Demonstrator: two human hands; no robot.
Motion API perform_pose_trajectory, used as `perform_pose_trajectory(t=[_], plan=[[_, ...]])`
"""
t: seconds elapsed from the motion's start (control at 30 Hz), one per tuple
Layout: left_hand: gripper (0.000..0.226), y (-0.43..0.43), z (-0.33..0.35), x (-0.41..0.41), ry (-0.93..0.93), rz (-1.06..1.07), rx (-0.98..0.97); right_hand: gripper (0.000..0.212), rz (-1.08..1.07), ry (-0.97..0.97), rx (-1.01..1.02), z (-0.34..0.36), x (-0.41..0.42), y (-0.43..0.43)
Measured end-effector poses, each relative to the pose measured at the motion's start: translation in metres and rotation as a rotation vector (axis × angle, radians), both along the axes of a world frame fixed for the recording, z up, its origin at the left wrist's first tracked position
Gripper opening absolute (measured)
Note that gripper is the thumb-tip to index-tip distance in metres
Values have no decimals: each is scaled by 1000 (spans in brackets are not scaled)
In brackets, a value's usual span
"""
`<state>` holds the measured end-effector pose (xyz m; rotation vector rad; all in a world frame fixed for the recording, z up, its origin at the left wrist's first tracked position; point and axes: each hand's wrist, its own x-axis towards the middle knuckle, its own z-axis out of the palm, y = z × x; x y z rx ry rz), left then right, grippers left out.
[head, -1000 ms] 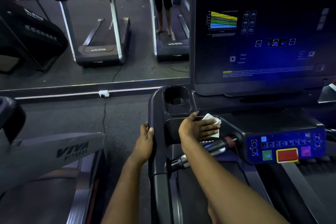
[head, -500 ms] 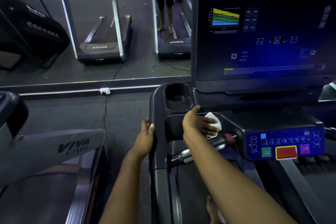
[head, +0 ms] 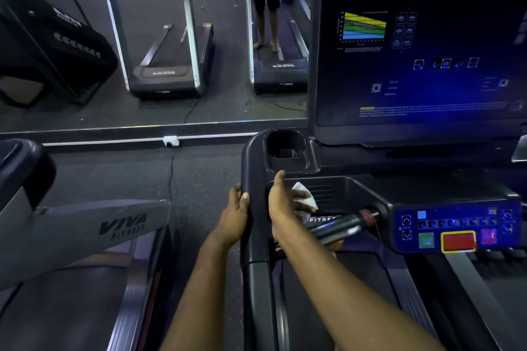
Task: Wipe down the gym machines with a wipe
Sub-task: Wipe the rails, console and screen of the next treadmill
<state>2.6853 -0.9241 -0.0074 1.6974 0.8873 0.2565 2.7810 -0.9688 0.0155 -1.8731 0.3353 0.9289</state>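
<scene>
The wipe point(head: 304, 199) is small, white and crumpled. The right hand point(head: 283, 202) holds it inside the shallow dark tray point(head: 345, 194) at the near left of the treadmill point(head: 255, 251) console. The treadmill is dark. It has a cup holder point(head: 285, 134) just beyond the tray, a large lit screen point(head: 422, 60) far right, and a blue button panel point(head: 456, 225) near right beside a chrome handlebar point(head: 339, 226).
</scene>
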Motion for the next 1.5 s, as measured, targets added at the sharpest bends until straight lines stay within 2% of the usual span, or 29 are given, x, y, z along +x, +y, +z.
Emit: perform_pose_trajectory(t=[0.1, 0.17, 0.37, 0.47, 0.57, 0.63, 0.73, 0.93, 0.97, 1.03, 1.1, 1.13, 1.23, 1.37, 1.43, 1.5], plan=[[39, -1, 2, 0, -15, 10, 8, 106, 273, -102, -44, -5, -22, -10], [36, -1, 0, 2, -32, 21, -1, 91, 454, -112, 1, -8, -32, -22], [24, 5, -10, 3, -22, 25, -25, 87, 626, -102, 171, 8, -17, -58], [33, 3, -7, 4, -8, 29, -13, 96, 605, -103, 203, 12, -11, -56], [25, 1, -5, 4, -12, 42, -14, 97, 551, -89, 248, 14, -22, -48], [23, 0, -6, 3, -41, 52, -41, 102, 571, -145, 169, 13, -35, -51], [32, -3, -11, 2, -49, 79, -30, 98, 585, -260, 88, 15, -39, -60], [39, -16, 1, 4, 11, 171, 56, 91, 537, -302, 71, 13, -47, -46], [43, -19, 5, 3, 47, 170, 102, 82, 552, -351, 22, 12, -47, -48], [43, -26, 9, -3, 113, 156, 208, 47, 595, -488, -57, 14, -40, -60], [37, -31, 9, -10, 131, 168, 295, 17, 631, -591, -58, 14, -27, -77], [34, -32, 8, -12, 138, 182, 322, 10, 632, -611, -24, 15, -18, -85], [30, -42, 3, -19, 171, 218, 362, 16, 623, -647, 116, 18, 2, -103], [26, -68, -2, -31, 194, 285, 393, 21, 653, -1104, 202, 12, 12, -119], [28, -83, -3, -35, 215, 320, 398, 28, 834, -1222, 187, 3, 7, -133], [33, -103, 0, -40, 233, 359, 387, 35, 1129, -1319, 105, -12, -5, -158]])
